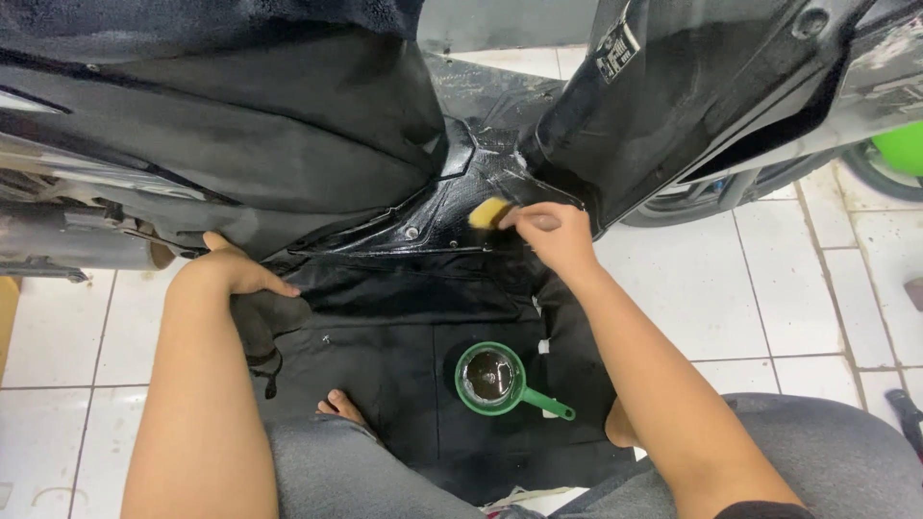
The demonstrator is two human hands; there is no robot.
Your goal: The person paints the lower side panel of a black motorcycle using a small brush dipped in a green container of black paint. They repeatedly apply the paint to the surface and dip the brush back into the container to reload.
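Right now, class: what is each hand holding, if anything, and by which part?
The right hand pinches a yellow sponge by its right end, pressed against the black scooter panel. The left hand holds nothing; it rests on the panel's lower edge.

A yellow sponge [487, 212] was held against a glossy black scooter panel [452, 207]. The scooter body [288, 125] was seen in black, with a dull grey dusty film on its side. A green dipper [500, 380] with dark liquid inside was placed on a black mat [404, 327]. The floor tiles [769, 288] were white with grey lines between them. Grey trousers [827, 452] were worn. A bright green object [904, 146] was noticed at the right edge.
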